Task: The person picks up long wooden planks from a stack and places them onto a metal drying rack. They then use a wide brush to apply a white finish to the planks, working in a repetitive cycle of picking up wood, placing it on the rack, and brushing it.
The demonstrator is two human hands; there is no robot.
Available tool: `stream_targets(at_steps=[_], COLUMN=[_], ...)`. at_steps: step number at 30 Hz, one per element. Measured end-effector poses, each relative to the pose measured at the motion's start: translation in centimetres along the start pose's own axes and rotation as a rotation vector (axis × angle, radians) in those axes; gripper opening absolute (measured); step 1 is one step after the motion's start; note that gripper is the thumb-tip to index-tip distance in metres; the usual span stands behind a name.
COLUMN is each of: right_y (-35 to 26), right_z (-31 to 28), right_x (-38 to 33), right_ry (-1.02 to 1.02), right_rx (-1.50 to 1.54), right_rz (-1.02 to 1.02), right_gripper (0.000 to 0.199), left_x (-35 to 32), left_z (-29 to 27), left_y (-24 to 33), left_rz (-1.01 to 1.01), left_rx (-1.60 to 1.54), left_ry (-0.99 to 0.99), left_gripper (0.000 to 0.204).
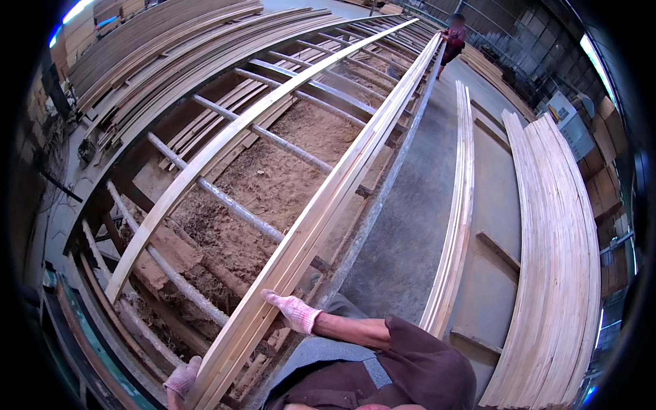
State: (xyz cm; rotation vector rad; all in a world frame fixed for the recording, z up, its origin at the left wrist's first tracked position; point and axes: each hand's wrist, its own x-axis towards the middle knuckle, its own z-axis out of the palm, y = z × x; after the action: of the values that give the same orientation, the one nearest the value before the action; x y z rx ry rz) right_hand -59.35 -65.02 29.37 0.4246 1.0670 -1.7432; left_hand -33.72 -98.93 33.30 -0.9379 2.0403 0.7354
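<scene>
Long, pale wooden boards lie together in a narrow stack along the near right side of a roller frame. My left hand, in a pinkish-white knitted glove, is closed against the left edge of the stack near its close end; part of its fingers is hidden. Farther up the same stack, my gloved right hand grips the right side, with a finger over the top edge. A single long board rests across the metal rollers to the left, apart from both hands.
Sawdust covers the area beneath the rollers. Another person stands at the far end of the stack. On the right, a narrow board pile and a wide board pile lie on the floor. More timber is stacked far left.
</scene>
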Motion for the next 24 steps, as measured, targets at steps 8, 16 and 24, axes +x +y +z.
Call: stream_targets(at_steps=[8, 16, 24], right_y=[1.4, 2.3, -0.1], right_z=[-0.9, -2.2, -0.5], right_x=[0.3, 1.5, 0.4], right_ry=[0.082, 0.060, 0.034], right_rx=[0.020, 0.032, -0.135], right_rz=[-0.006, 0.031, -0.007], right_gripper=[0.061, 0.069, 0.056], left_x=[0.8, -1.8, 6.3], left_z=[2.1, -1.6, 1.2], left_y=[-0.5, 5.1, 3.7], left_rz=[0.237, 0.442, 0.047], left_rx=[0.124, 0.653, -0.189], left_ry=[0.062, 0.104, -0.237], left_gripper=[0.066, 0.046, 0.066])
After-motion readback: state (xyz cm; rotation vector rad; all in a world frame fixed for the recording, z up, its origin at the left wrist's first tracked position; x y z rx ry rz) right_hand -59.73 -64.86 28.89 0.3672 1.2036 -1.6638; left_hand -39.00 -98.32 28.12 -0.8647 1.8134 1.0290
